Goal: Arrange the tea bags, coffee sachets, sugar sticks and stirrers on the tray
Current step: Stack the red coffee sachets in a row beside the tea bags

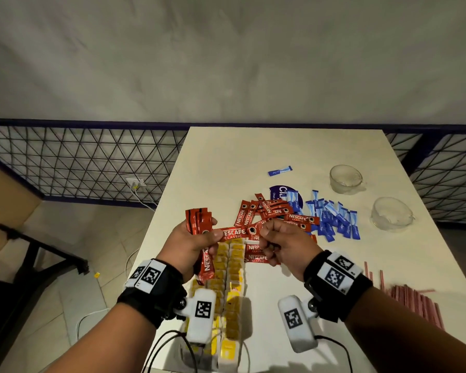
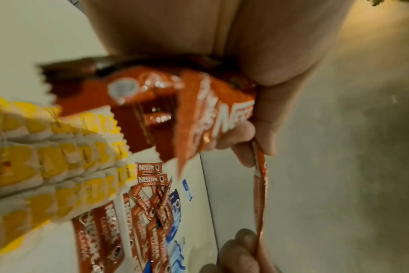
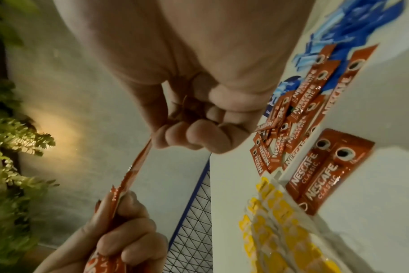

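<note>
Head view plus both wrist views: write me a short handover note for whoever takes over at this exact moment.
Left hand: grip on a bundle of red Nescafe coffee sachets, thumb on one end of a single red sachet.
Right hand: pinches that sachet's other end.
Yellow-tagged tea bags: lined in rows below the hands.
Done: tea bags; two sachets laid flat beside them.
Left: the loose red sachet pile, the blue sugar sticks scattered right of it, one blue stick apart further back, the red stirrers at the white table's right edge.
Two clear glass cups stand far right.
</note>
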Tool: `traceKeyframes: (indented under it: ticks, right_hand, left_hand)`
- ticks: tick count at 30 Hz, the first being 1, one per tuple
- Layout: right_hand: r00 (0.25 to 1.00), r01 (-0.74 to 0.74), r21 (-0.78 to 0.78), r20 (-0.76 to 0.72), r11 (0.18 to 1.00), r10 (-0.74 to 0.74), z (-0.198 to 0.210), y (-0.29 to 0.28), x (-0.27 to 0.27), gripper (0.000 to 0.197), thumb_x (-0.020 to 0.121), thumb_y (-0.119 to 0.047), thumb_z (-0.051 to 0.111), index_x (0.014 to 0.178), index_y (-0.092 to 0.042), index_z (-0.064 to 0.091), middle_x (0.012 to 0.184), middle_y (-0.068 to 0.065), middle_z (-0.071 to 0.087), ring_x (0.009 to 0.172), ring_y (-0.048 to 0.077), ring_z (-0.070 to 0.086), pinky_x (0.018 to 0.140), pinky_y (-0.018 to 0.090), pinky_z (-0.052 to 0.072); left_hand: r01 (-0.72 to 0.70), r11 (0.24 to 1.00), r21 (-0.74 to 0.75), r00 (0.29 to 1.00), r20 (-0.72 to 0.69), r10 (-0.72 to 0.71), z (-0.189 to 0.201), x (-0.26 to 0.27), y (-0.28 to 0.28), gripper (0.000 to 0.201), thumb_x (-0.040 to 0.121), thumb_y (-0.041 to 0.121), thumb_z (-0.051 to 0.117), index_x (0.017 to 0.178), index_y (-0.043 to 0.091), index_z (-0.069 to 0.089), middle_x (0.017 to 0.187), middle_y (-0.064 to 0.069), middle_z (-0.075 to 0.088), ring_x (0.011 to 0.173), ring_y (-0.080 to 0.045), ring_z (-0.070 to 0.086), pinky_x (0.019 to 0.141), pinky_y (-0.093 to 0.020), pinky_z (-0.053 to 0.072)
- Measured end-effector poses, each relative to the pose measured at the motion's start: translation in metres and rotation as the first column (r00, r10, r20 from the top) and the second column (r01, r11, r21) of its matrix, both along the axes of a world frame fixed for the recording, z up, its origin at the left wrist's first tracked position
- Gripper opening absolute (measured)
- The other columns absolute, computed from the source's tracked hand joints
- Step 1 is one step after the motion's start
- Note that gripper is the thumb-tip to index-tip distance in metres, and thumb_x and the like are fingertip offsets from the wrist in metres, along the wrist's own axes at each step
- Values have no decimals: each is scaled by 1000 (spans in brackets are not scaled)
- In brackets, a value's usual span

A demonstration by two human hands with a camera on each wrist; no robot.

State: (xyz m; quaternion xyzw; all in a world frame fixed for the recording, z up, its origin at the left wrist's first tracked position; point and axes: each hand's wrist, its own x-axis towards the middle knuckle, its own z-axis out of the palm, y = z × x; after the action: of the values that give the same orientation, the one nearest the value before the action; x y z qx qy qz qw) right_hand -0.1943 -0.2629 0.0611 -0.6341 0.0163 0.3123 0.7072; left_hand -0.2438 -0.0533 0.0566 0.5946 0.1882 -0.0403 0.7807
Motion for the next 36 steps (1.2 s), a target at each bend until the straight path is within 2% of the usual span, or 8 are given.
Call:
traceKeyframes:
  ticks: [6,10,14,21,28,30,32,36]
  right_hand:
    - [996,0,-133,85,991,11,-3,-3,3,14,94,-7,55,83,-11,61,68,0,66,51,14,48,47,26,39]
    - [991,53,-162,130,985,-32,-10,-13,6,16,94,-7,56,80,-12,62,69,1,66,49,13,49,48,26,40]
    - [983,177,-200,-13,964,-184,-37,-40,7,12,96,-9,53,87,-9,60,72,5,64,49,14,47,48,26,38]
    - [928,73,-445,-296,892,-224,-94,-68,-7,13,96,-8,48,89,-4,59,72,9,60,48,15,41,46,21,33]
    - [947,32,-584,-241,811,-212,-101,-43,-6,15,91,-13,57,85,-3,65,82,12,71,55,20,54,56,29,48]
    - [977,-60,-679,-191,732,-97,-98,-37,-4,25,88,-32,64,83,-8,67,81,7,72,60,19,59,61,29,51]
    - [989,-88,-862,-18,499,144,-95,-36,-4,31,85,-47,61,83,-17,65,83,-1,69,73,18,62,71,31,51]
    - [736,-39,-902,265,429,623,-99,-29,-3,22,92,-31,56,110,-24,68,111,-3,62,107,18,56,95,28,43]
  left_hand:
    - [25,987,157,1000,-21,-22,0,4,3,22,81,-4,70,94,9,59,58,-9,51,47,-19,49,51,-27,45]
    - [59,956,288,998,-39,-50,-5,6,2,26,75,12,81,94,11,63,61,-11,61,49,-21,54,61,-34,47]
    - [60,924,377,995,-97,-25,-15,1,10,54,54,44,86,95,16,66,85,-15,73,57,-22,60,65,-38,50]
    - [85,898,432,986,-167,-13,-18,-21,25,69,46,52,84,97,11,63,80,-19,72,57,-26,59,64,-40,51]
    - [99,885,456,980,-197,-8,-20,-28,31,30,78,20,78,101,10,63,84,-19,72,56,-22,60,63,-37,51]
    - [106,870,482,979,-203,-6,-18,-30,33,26,80,20,77,101,13,63,85,-20,71,56,-20,60,62,-35,52]
    - [90,872,481,980,-198,8,-17,-33,36,25,80,19,77,101,15,63,85,-20,72,55,-19,60,61,-34,52]
    - [79,874,479,979,-202,22,-15,-36,39,24,81,18,76,101,11,63,81,-14,73,57,-21,60,63,-37,52]
